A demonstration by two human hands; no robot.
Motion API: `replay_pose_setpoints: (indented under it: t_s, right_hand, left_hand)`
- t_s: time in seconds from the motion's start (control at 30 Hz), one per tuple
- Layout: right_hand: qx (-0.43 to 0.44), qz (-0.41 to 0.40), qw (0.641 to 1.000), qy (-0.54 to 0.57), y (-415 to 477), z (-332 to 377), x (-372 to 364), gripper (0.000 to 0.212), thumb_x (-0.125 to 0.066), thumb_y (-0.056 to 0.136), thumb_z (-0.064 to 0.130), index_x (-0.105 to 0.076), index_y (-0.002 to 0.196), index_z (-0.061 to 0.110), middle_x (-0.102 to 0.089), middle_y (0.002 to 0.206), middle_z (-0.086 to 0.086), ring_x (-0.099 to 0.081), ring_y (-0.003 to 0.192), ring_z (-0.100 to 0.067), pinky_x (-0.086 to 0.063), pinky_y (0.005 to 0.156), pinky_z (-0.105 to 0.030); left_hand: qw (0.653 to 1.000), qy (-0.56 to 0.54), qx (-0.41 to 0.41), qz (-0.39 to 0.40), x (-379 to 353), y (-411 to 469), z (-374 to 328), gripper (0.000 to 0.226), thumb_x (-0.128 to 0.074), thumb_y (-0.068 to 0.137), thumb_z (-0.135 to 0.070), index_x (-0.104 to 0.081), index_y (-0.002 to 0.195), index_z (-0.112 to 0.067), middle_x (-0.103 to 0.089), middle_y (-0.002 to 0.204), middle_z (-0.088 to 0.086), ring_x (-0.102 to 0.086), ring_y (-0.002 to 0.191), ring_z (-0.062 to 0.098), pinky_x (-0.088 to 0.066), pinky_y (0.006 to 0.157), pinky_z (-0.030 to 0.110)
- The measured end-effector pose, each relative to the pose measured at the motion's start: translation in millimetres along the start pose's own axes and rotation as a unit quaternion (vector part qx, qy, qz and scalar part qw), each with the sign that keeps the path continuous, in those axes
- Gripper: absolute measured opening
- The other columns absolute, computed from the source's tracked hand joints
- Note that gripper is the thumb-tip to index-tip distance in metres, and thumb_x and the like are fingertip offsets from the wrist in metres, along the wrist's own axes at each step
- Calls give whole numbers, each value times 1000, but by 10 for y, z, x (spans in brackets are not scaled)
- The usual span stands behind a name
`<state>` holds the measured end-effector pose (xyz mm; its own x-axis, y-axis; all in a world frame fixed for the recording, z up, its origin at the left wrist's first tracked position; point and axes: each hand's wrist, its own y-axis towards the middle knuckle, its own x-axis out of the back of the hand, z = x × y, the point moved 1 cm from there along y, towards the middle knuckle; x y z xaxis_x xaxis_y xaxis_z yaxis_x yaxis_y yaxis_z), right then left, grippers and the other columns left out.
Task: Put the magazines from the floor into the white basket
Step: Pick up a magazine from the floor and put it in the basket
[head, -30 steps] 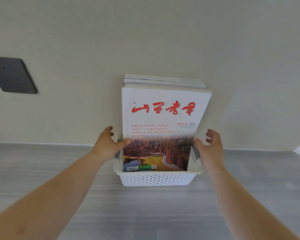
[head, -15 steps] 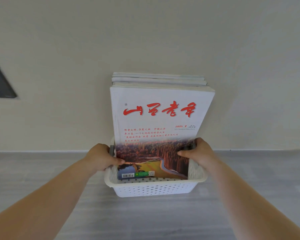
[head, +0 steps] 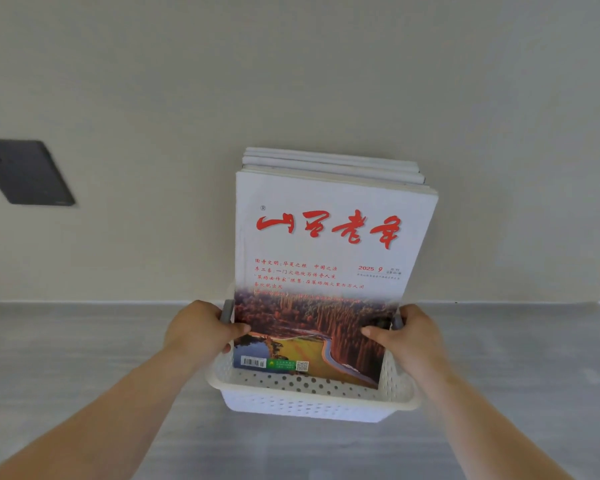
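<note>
A white perforated basket (head: pixel 302 405) stands on the grey floor close to the wall. Several magazines (head: pixel 329 237) stand upright in it and lean back against the wall. The front one has a white cover with red lettering and a forest photo. My left hand (head: pixel 198 332) grips the basket's left grey handle, with the thumb lying on the front cover. My right hand (head: pixel 404 337) grips the right grey handle, its thumb also on the cover.
A cream wall (head: pixel 326 81) rises right behind the basket. A dark wall plate (head: pixel 26 173) sits on the wall to the left. Grey floor (head: pixel 66 344) extends on both sides and in front of the basket.
Both hands moved in from beside the basket and closed on its side handles, thumbs on the front cover. The view shifted slightly; the magazines stay upright.
</note>
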<state>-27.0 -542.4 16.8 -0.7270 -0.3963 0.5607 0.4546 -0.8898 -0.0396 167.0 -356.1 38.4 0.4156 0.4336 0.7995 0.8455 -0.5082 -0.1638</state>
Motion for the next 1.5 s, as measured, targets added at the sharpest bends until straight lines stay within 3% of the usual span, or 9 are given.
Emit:
replay_pose_setpoints:
  t_s: [0.1, 0.4, 0.57, 0.77, 0.87, 1.03, 1.23, 1.37, 1.5]
  right_hand:
    - [5, -15, 1000, 15, -276, 49, 194, 39, -80, 61, 19, -50, 84, 11, -54, 80, -3, -49, 74, -20, -34, 58, -26]
    - [-4, -104, 994, -33, -1393, 117, 1168, 44, -80, 62, 25, -42, 82, 13, -50, 79, -1, -47, 67, -15, -29, 47, -22]
    - [-87, -187, 977, -61, -2161, -209, 1590, 45, -76, 66, 29, -39, 86, 14, -48, 84, -2, -46, 77, -19, -29, 48, -24]
    - [-192, -275, 941, -50, -2982, -810, 2023, 43, -78, 63, 26, -43, 83, 11, -49, 80, -4, -46, 74, -21, -29, 54, -30]
    - [-225, -289, 930, -29, -3235, -1128, 2170, 44, -78, 64, 27, -44, 87, 10, -46, 73, 4, -46, 70, -17, -30, 50, -26]
    - [-256, -348, 902, -6, -3503, -1753, 2633, 42, -76, 66, 29, -40, 84, 15, -42, 68, 9, -40, 61, -3, -28, 46, -20]
    - [-288, -383, 877, 36, -3643, -2358, 3170, 40, -76, 66, 27, -42, 83, 14, -45, 68, 9, -42, 61, -2, -29, 47, -19]
    - [-315, -385, 866, 49, -3628, -2636, 3388, 43, -76, 66, 29, -40, 86, 15, -44, 72, 6, -45, 68, -13, -31, 49, -18]
    - [-323, -408, 852, 63, -3524, -2748, 3512, 45, -77, 65, 28, -40, 86, 13, -43, 68, 9, -46, 68, -15, -31, 48, -19]
  left_hand:
    - [1000, 0, -15, 2, 95, -288, -55, 34, -66, 74, -35, -54, 47, -19, -55, 43, -7, -50, 46, 9, -31, 43, 22]
    - [992, -67, -82, 68, 45, -1177, -305, 30, -69, 73, -31, -55, 53, -15, -48, 21, -14, -52, 48, 10, -32, 45, 23]
    - [972, -60, -167, 156, -248, -1542, -586, 32, -72, 70, -27, -57, 46, -13, -49, 21, -10, -54, 48, 10, -35, 46, 22]
    - [934, -6, -252, 253, -887, -2101, -990, 42, -71, 71, -27, -53, 34, -15, -46, 20, -10, -51, 48, 10, -37, 51, 20]
    - [919, 21, -282, 276, -1173, -2342, -1176, 44, -70, 71, -29, -52, 33, -16, -48, 22, -9, -51, 48, 10, -36, 51, 21]
    - [894, 38, -314, 316, -1779, -2786, -1727, 40, -71, 71, -27, -52, 38, -14, -49, 24, -9, -54, 51, 13, -37, 55, 23]
    - [871, 45, -325, 365, -2471, -3169, -2386, 33, -70, 72, -22, -59, 43, -11, -52, 25, -9, -54, 53, 12, -37, 57, 20]
    - [866, 46, -329, 375, -2789, -3306, -2707, 34, -71, 71, -20, -59, 41, -10, -53, 25, -9, -55, 52, 13, -38, 57, 19]
    - [862, 54, -342, 370, -2947, -3322, -3025, 32, -71, 72, -20, -60, 45, -7, -53, 24, -10, -55, 52, 15, -39, 58, 25]
